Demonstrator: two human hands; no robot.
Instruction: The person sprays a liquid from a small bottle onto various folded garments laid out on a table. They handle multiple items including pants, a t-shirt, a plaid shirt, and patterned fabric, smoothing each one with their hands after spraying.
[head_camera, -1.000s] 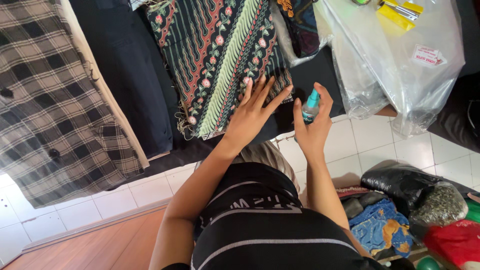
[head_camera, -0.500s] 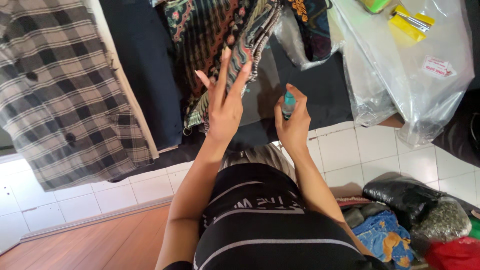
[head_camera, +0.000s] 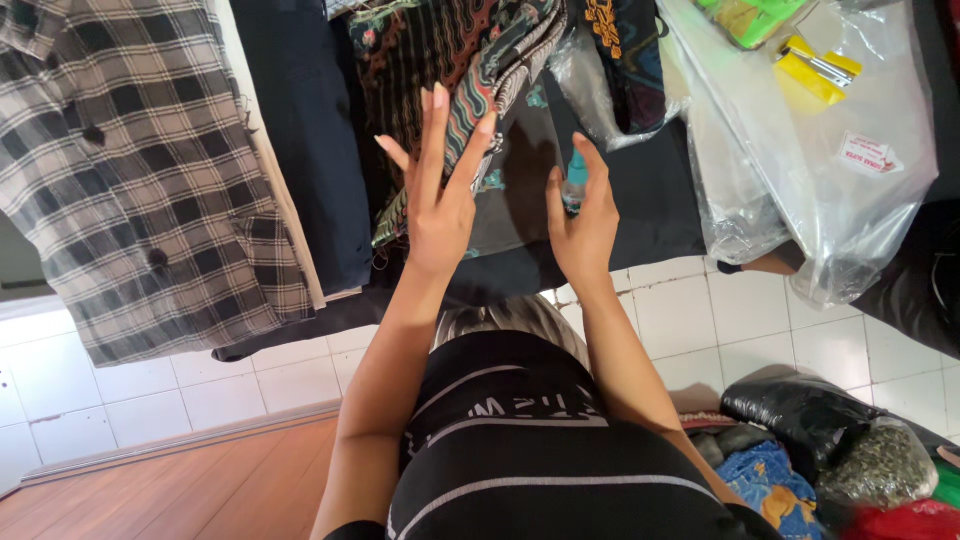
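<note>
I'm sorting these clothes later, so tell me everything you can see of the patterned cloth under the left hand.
The patterned cloth is dark fabric with wavy stripes and floral bands in red, green and cream. It looks thin and woven, lying rumpled and partly folded over black cloth. The left hand lies flat on its lower edge, fingers spread. Its top runs out of view.

Patterned cloth and a small teal object in front of you.
The dark batik cloth (head_camera: 460, 70), striped with wavy floral bands, lies bunched at the far centre; just right of it, the teal object (head_camera: 575, 175), possibly a marker, stands roughly upright, mostly hidden.
</note>
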